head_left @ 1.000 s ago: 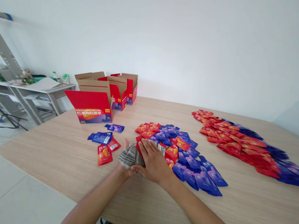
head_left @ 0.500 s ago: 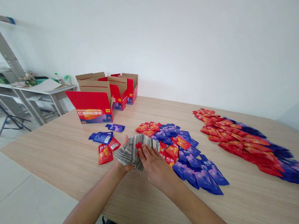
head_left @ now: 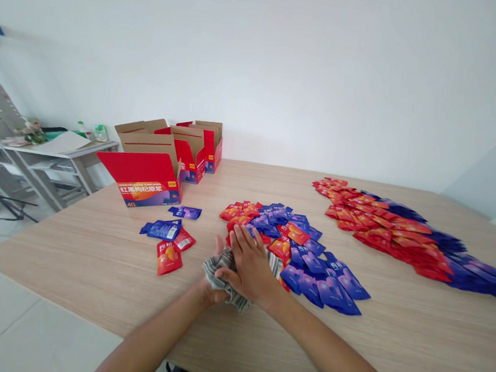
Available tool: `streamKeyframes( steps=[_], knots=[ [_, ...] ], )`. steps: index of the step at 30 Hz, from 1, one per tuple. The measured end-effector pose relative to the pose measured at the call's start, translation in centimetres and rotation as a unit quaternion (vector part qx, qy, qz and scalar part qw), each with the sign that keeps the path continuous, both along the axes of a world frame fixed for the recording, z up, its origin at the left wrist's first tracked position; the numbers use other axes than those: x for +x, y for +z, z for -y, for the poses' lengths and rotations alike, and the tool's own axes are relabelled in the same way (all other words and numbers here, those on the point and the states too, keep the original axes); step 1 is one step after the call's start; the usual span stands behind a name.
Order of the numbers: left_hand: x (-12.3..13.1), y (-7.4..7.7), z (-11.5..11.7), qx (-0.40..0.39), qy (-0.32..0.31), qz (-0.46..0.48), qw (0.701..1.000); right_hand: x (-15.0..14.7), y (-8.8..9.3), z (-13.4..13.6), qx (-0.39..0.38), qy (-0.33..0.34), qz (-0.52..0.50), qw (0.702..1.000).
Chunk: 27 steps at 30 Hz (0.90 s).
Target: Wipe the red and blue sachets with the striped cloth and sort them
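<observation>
A grey striped cloth [head_left: 218, 269] lies bunched between my two hands. My left hand [head_left: 213, 292] holds it from below, thumb at the near edge, most of the palm and fingers hidden by cloth. On top, my right hand [head_left: 250, 270] lies flat with its fingers stretched out and pressing down. A red pouch [head_left: 230, 227] shows partly at the right fingertips, the rest covered. Just beyond my hands are several overlapping red pouches [head_left: 242, 210] and blue pouches [head_left: 335, 292].
Left on the table lie a few loose red pouches [head_left: 168, 258] and blue pouches [head_left: 162, 228]. Behind them stand open red cartons [head_left: 148, 186] in a row. A long heap of pouches [head_left: 392, 230] spreads at the right. The table's left edge [head_left: 52, 287] drops to the floor.
My right hand has gone from pinching a red pouch on the cloth to lying flat over it, fingers extended. Both hands and cloth shifted slightly right; the camera turned a little right.
</observation>
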<state>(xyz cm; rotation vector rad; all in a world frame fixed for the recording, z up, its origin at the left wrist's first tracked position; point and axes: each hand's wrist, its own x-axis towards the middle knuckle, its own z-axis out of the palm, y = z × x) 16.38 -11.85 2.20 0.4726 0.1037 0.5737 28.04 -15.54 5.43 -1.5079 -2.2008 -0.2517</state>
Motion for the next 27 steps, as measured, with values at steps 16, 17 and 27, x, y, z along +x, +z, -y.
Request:
streamKeyframes(
  steps=[16,17,27],
  knots=[
    [-0.6,0.4,-3.4,-0.063,0.144,-0.064,0.985,4.3,1.6,-1.6,-0.004,0.001,-0.287,0.958],
    [-1.3,0.7,-4.3,-0.082,0.196,-0.063,0.975,5.0,2.2,-1.9,-0.002,-0.028,-0.265,0.964],
    [-6.9,2.8,-10.1,-0.176,0.461,-0.044,0.868,11.0,1.2,-3.2,-0.322,-0.209,0.069,0.921]
  ],
)
